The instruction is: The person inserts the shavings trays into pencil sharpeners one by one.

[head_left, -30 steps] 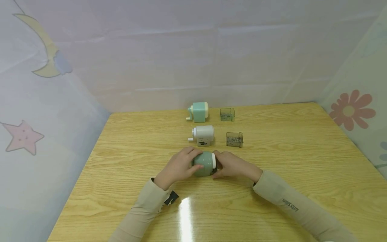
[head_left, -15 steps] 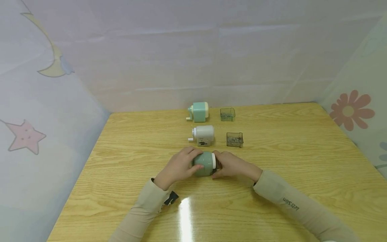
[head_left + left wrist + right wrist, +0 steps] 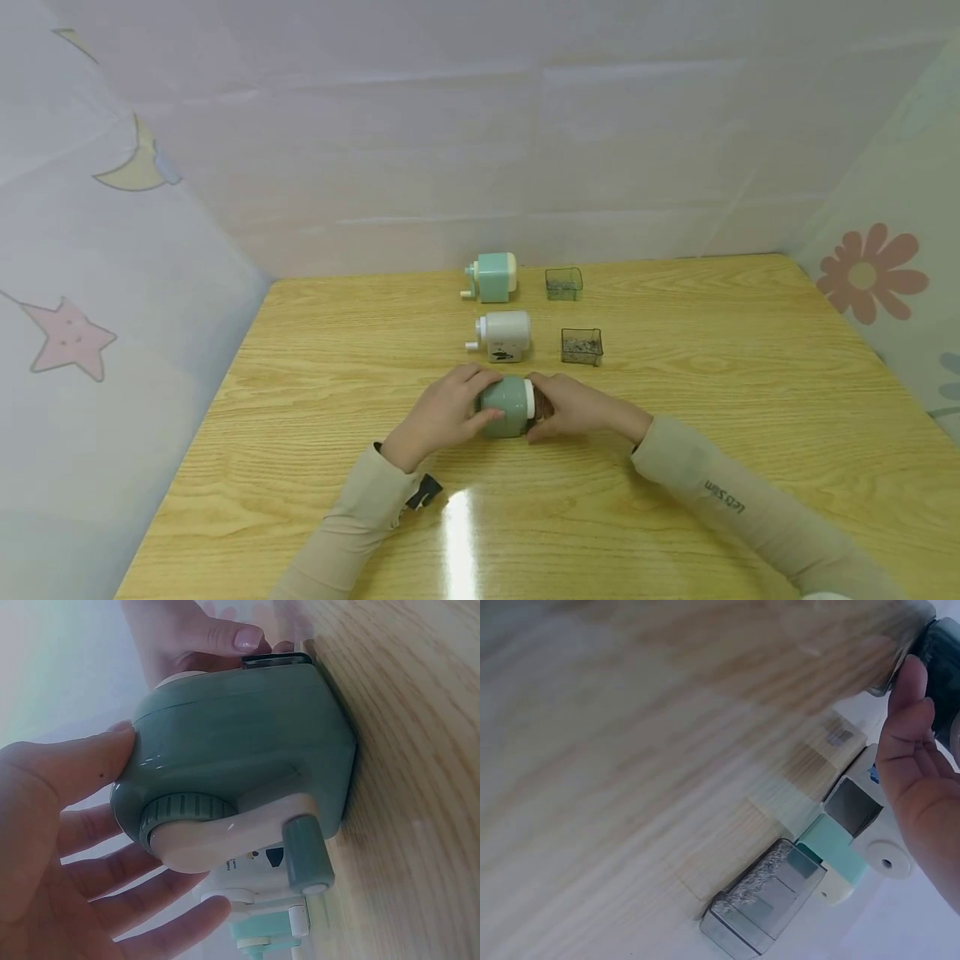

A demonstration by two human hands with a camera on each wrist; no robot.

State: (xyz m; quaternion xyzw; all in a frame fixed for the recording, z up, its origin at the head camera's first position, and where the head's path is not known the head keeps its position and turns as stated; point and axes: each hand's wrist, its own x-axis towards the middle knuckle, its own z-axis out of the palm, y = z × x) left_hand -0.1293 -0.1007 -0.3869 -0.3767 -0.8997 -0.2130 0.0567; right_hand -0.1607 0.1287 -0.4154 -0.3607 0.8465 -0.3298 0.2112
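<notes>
A dark green pencil sharpener [image 3: 504, 407] lies between my two hands near the middle of the table. My left hand [image 3: 448, 410] holds its body, thumb on the near side and fingers over the top. In the left wrist view, its pale crank [image 3: 232, 832] with a green knob faces that palm. At the opposite end, my right hand [image 3: 572, 407] pinches the sharpener's see-through shavings drawer [image 3: 277, 661], which sticks out a little from the body. Fingers and thumb hide much of the drawer in the head view.
Behind stand a white pencil sharpener [image 3: 507, 337] and a teal one [image 3: 493, 277]. To their right are two see-through drawers, one with shavings [image 3: 581, 347] and one farther back [image 3: 563, 285]. A small black piece [image 3: 424, 492] shows by the left cuff. A cloth wall rises behind the table [image 3: 712, 350].
My right hand and forearm have shifted very slightly right, and a little more of the drawer shows beside the white end. The left hand stays on the sharpener.
</notes>
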